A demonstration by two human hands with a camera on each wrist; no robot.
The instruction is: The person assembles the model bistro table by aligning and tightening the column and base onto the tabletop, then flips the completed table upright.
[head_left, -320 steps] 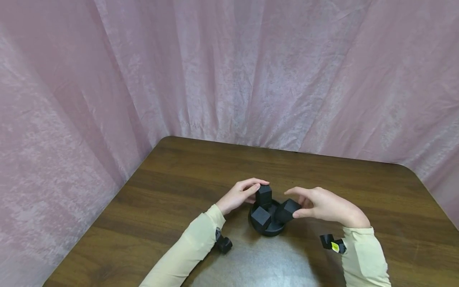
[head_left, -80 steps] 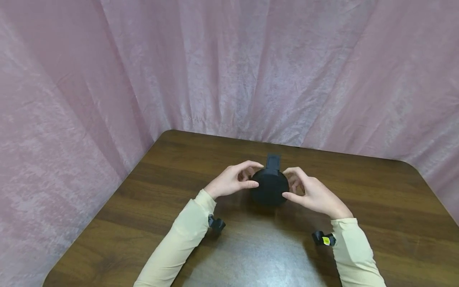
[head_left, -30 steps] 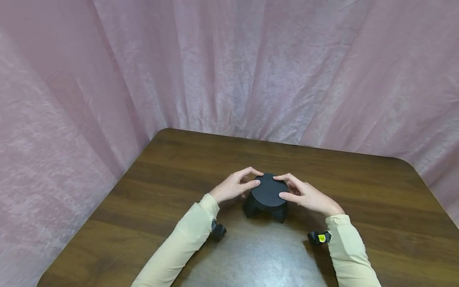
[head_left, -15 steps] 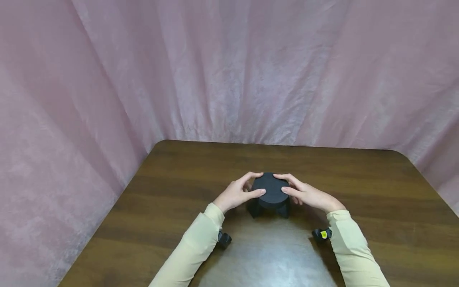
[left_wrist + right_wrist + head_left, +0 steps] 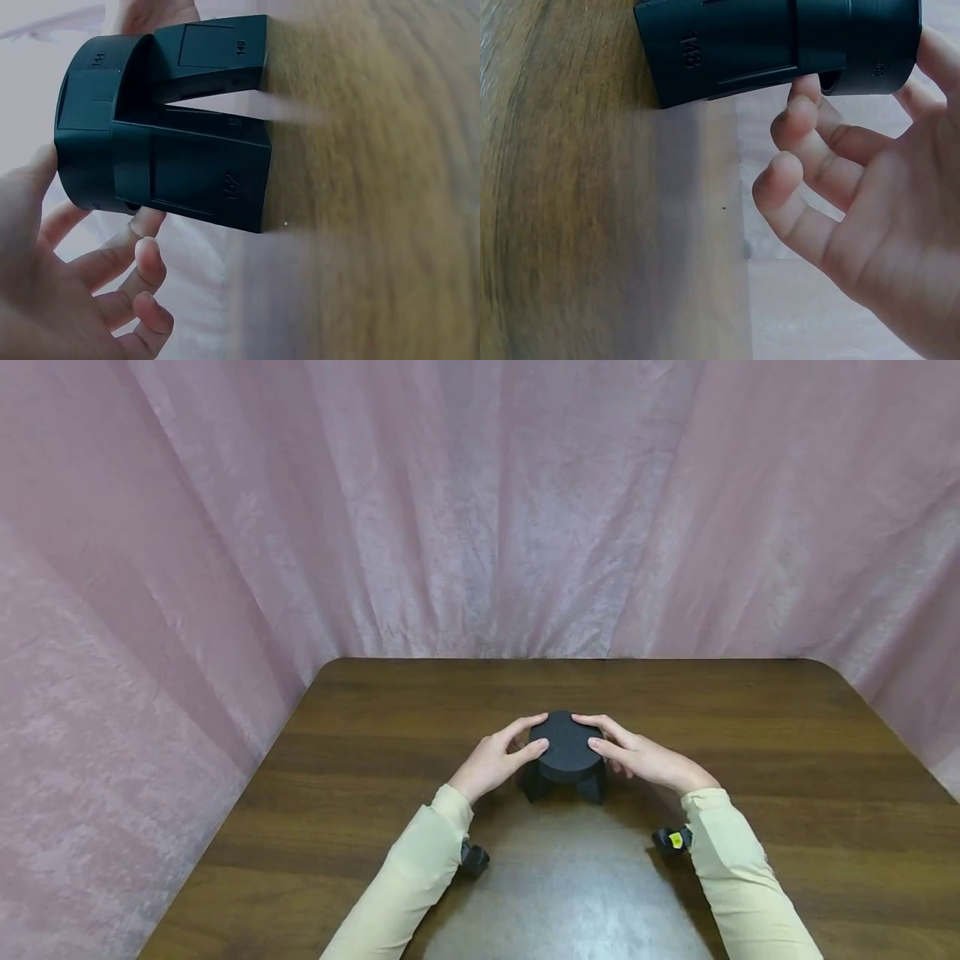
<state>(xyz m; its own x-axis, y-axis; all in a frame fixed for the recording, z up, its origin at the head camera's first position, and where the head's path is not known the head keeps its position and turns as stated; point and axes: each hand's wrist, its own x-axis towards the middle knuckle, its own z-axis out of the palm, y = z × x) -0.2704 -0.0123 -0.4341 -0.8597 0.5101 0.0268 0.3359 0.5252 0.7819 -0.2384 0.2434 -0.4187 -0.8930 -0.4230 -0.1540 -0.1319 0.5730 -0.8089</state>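
A small black stool-like piece (image 5: 567, 750), with a flat round top and blocky legs, stands upright on the table in the head view. My left hand (image 5: 495, 763) holds its top from the left, thumb and index finger on the rim. From the right, my right hand (image 5: 647, 759) grips the same top likewise. In the left wrist view, raised numbers mark the legs of the stool-like piece (image 5: 202, 169), whose feet meet the wood. A numbered leg (image 5: 742, 45) shows in the right wrist view, the other fingers bent loosely below the top.
The brown wooden table (image 5: 390, 710) has rounded far corners. Pink curtains (image 5: 480, 510) hang behind it and along the left side. Dark wrist cameras (image 5: 474, 858) sit on both cream sleeves (image 5: 742, 885).
Earlier the round piece lay underside up while the right hand held a leg at it. Since then both hands have turned it over onto its legs. Over the last second the hold stays much the same.
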